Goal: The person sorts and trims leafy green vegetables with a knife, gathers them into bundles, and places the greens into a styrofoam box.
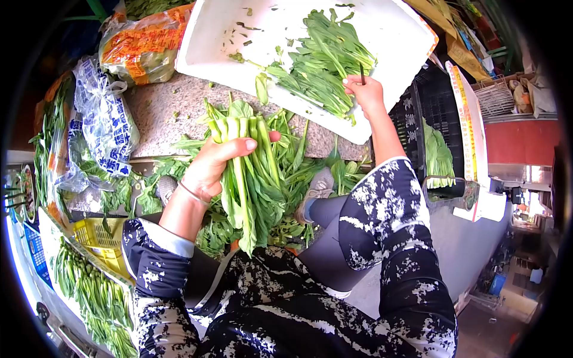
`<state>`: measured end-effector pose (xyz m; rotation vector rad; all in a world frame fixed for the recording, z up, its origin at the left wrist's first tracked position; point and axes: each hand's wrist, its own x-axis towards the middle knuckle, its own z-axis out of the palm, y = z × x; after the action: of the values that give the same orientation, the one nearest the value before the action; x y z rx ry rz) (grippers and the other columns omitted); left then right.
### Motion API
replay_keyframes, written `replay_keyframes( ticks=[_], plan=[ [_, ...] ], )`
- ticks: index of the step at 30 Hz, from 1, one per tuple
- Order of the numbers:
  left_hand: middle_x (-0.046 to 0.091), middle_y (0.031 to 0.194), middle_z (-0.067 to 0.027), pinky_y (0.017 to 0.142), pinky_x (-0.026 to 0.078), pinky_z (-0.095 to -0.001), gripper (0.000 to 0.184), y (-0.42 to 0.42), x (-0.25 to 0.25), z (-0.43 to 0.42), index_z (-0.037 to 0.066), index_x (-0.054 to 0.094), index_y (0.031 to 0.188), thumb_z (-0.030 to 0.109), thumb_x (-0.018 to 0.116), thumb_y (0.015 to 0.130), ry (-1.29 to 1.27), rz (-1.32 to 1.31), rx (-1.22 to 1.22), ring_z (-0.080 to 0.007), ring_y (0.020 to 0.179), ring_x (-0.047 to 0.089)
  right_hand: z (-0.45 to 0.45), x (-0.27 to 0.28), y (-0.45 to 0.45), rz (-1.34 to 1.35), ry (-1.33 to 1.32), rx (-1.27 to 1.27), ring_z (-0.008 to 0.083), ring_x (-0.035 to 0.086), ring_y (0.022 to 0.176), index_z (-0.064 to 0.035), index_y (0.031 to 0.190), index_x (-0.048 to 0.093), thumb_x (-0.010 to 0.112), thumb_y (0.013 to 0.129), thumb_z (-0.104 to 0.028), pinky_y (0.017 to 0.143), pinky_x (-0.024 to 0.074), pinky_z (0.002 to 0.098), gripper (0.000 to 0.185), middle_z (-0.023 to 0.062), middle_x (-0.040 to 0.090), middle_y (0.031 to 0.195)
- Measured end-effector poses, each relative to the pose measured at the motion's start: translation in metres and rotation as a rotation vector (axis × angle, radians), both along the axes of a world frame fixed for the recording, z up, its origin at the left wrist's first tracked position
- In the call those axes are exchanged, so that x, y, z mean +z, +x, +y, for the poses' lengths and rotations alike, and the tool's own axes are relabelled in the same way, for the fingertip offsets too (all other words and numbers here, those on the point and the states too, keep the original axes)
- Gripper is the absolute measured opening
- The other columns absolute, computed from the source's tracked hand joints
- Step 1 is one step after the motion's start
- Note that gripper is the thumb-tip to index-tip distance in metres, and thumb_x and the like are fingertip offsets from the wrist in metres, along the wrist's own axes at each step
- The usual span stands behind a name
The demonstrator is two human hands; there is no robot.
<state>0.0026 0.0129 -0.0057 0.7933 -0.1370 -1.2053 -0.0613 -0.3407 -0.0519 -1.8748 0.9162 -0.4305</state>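
My left hand [218, 158] is closed around a bunch of leafy greens [256, 191]. Its cut, pale green stems point up and the leaves hang down over my lap. Above and to the right, my right hand [367, 95] pinches a stalk at the edge of a pile of leafy greens [322, 59], which lies in a white foam box [209, 36]. A thin dark tip [362, 73] sticks up from the right-hand fingers; I cannot tell what tool it belongs to. Loose greens [298, 158] lie between my feet, partly hidden by the held bunch.
Beneath the foam box is a speckled stone slab [158, 113]. Plastic bags [107, 119] stand at left, with an orange-printed bag [146, 48] behind. A yellow basket [98, 238] and a box of stacked greens [89, 292] are lower left. A black crate [439, 101] stands right.
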Motion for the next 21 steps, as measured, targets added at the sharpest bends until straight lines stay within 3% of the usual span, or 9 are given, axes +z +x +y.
replay_keyframes(
  ticks=[4, 6, 7, 10, 13, 18, 21],
  plan=[
    [0.060, 0.099, -0.0145, 0.076, 0.053, -0.0362, 0.041, 0.000, -0.001, 0.001, -0.002, 0.047, 0.113, 0.005, 0.060, 0.074, 0.042, -0.103, 0.009, -0.0224, 0.088, 0.060, 0.051, 0.060, -0.012, -0.048, -0.075, 0.130, 0.0107, 0.059, 0.065, 0.0001, 0.090, 0.065, 0.070, 0.072, -0.009, 0.060, 0.0466, 0.0228, 0.020, 0.0066, 0.064, 0.076],
    [0.061, 0.093, -0.0108, 0.075, 0.052, -0.0338, 0.046, 0.000, -0.004, 0.000, -0.002, 0.047, 0.114, 0.004, 0.063, 0.072, 0.080, -0.179, 0.052, -0.0204, 0.085, 0.061, 0.086, 0.088, -0.027, 0.021, -0.403, 0.223, 0.0085, 0.055, 0.064, -0.0033, 0.091, 0.066, 0.071, 0.072, -0.009, 0.061, 0.0461, 0.0227, 0.020, 0.0027, 0.063, 0.074],
    [0.061, 0.092, -0.0094, 0.075, 0.051, -0.0318, 0.046, 0.000, -0.005, -0.001, -0.001, 0.049, 0.113, 0.004, 0.066, 0.070, 0.118, -0.253, 0.078, -0.0189, 0.084, 0.061, 0.102, 0.095, -0.038, 0.037, -0.377, 0.238, 0.0080, 0.052, 0.063, -0.0045, 0.091, 0.067, 0.071, 0.072, -0.008, 0.061, 0.0457, 0.0224, 0.020, 0.0012, 0.062, 0.073],
    [0.062, 0.089, -0.0045, 0.074, 0.048, -0.0252, 0.042, -0.004, 0.000, -0.001, 0.000, 0.056, 0.104, 0.007, 0.073, 0.066, 0.285, -0.690, 0.152, -0.0102, 0.079, 0.058, 0.155, 0.107, -0.064, 0.102, -0.284, 0.310, 0.0073, 0.048, 0.062, -0.0045, 0.092, 0.067, 0.069, 0.073, -0.005, 0.061, 0.0445, 0.0218, 0.020, 0.0000, 0.060, 0.070],
    [0.062, 0.088, -0.0043, 0.074, 0.048, -0.0259, 0.049, -0.012, -0.002, -0.002, 0.002, 0.056, 0.101, 0.015, 0.080, 0.060, 0.300, -1.212, 0.222, -0.0109, 0.079, 0.058, 0.178, 0.092, -0.063, 0.013, -0.002, 0.459, 0.0063, 0.052, 0.063, -0.0015, 0.089, 0.066, 0.068, 0.075, -0.006, 0.061, 0.0450, 0.0217, 0.016, 0.0020, 0.063, 0.074],
    [0.061, 0.085, -0.0029, 0.072, 0.048, -0.0245, 0.054, -0.020, -0.009, -0.005, 0.004, 0.055, 0.100, 0.020, 0.084, 0.057, 0.243, -1.140, 0.195, -0.0079, 0.077, 0.055, 0.189, 0.083, -0.048, -0.076, 0.332, 0.532, 0.0098, 0.056, 0.059, 0.0024, 0.091, 0.064, 0.065, 0.078, -0.009, 0.056, 0.0460, 0.0235, 0.017, 0.0063, 0.063, 0.072],
    [0.063, 0.085, -0.0018, 0.071, 0.048, -0.0224, 0.042, -0.017, -0.007, -0.006, 0.002, 0.056, 0.098, 0.014, 0.077, 0.064, 0.207, -0.957, 0.185, -0.0064, 0.076, 0.057, 0.194, 0.084, -0.043, -0.142, 0.375, 0.499, 0.0098, 0.056, 0.058, 0.0024, 0.091, 0.064, 0.065, 0.079, -0.011, 0.054, 0.0445, 0.0228, 0.018, 0.0072, 0.063, 0.072]
  ],
)
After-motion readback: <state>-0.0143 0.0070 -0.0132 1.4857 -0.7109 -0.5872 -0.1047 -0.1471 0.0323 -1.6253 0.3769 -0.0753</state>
